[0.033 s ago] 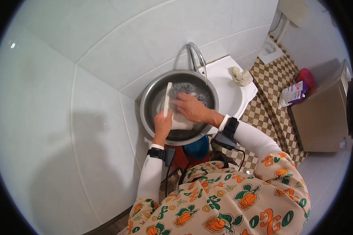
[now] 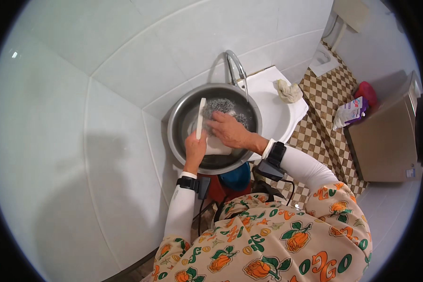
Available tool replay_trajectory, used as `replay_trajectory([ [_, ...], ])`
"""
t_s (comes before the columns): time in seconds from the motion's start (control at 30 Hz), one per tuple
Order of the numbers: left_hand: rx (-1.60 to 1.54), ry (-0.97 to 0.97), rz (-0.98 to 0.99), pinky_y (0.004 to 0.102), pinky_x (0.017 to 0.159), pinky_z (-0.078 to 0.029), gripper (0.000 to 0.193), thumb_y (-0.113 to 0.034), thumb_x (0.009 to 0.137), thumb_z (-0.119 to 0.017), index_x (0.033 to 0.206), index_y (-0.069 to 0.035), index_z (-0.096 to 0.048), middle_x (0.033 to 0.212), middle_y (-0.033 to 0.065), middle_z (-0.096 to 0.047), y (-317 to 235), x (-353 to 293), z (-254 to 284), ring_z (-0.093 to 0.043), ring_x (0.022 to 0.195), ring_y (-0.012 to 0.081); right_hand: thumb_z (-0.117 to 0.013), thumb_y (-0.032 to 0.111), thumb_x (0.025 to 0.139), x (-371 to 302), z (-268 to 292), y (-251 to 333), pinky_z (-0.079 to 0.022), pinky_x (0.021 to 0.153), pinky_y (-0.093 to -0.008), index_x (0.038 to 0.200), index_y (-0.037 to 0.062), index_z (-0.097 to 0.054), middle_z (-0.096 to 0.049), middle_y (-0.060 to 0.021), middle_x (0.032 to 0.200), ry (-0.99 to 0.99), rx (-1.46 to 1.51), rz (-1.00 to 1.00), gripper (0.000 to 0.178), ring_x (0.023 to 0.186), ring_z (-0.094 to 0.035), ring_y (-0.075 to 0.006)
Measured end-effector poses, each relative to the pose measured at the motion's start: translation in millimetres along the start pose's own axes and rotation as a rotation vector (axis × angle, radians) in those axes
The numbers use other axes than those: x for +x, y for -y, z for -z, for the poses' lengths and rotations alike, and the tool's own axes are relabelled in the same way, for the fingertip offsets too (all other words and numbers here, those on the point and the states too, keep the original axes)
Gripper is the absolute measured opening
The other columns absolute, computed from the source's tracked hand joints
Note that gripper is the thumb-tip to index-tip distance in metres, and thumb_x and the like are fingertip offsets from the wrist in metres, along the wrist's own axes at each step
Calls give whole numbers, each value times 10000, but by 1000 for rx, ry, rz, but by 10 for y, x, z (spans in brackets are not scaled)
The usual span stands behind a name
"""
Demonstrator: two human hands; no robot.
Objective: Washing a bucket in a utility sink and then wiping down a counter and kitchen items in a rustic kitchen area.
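Note:
A metal basin [image 2: 177, 142] stands partly over the left side of the white washbasin, with water in it. My left hand [image 2: 195, 146] is closed on the lower end of a white flat-edged thing [image 2: 200, 117] held on its edge in the basin. Against it lies a grey, speckled, fuzzy-looking mass [image 2: 219, 106]; I cannot tell what it is. My right hand [image 2: 230, 130] presses on this mass with curled fingers, and its fingertips are partly hidden. Below the hands shows a pale, flat surface [image 2: 218, 146], whose kind is unclear.
Water runs from a curved chrome tap [image 2: 237, 66] behind the basin. A crumpled pale cloth [image 2: 289, 91] lies on the washbasin [image 2: 268, 113]. Beneath stands a blue bucket [image 2: 236, 177]. At right are a white and purple bag [image 2: 350, 113], a pink-red thing [image 2: 366, 93] and a beige cabinet-like box [image 2: 385, 145].

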State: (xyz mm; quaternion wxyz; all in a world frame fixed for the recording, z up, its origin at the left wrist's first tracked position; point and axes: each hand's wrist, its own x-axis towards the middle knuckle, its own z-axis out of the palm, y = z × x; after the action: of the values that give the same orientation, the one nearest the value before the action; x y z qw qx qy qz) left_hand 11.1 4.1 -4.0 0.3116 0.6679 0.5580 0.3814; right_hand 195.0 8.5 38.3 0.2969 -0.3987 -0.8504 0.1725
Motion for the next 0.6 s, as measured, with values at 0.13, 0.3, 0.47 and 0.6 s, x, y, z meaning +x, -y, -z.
replay_trajectory([
  [0.13,50,-23,-8,386,710,-463,322,-262,913,-520,1010,31,-609,822,221,-634,-202,66,-13,-605,748,347,-515,96,809,159,28,-183,-427,875,-431,1097,-3,-599,-555,-179,998,-77,26,-34,315,991,-530,-368],
  [0.3,101,-114,-54,385,712,-466,342,-279,918,-522,1012,39,-608,826,218,-637,15,-115,-138,-609,746,332,-473,116,862,487,-65,-712,-427,907,-435,1154,14,-567,-543,-238,1189,99,140,-136,323,1043,-536,-413],
  [0.47,-24,-135,-105,417,682,-479,356,-300,906,-549,999,40,-597,793,258,-624,76,-439,-183,-607,773,429,-443,126,845,508,-378,-1541,-489,794,-436,989,-5,-622,-631,-187,989,232,-307,153,264,889,-609,-375],
  [0.6,-131,-23,-25,370,764,-475,375,-298,905,-558,1069,40,-574,915,233,-636,367,-458,-49,-627,860,336,-440,150,855,377,-349,-1309,-483,827,-434,967,1,-631,-629,-182,1025,222,-115,-215,267,919,-607,-372],
])
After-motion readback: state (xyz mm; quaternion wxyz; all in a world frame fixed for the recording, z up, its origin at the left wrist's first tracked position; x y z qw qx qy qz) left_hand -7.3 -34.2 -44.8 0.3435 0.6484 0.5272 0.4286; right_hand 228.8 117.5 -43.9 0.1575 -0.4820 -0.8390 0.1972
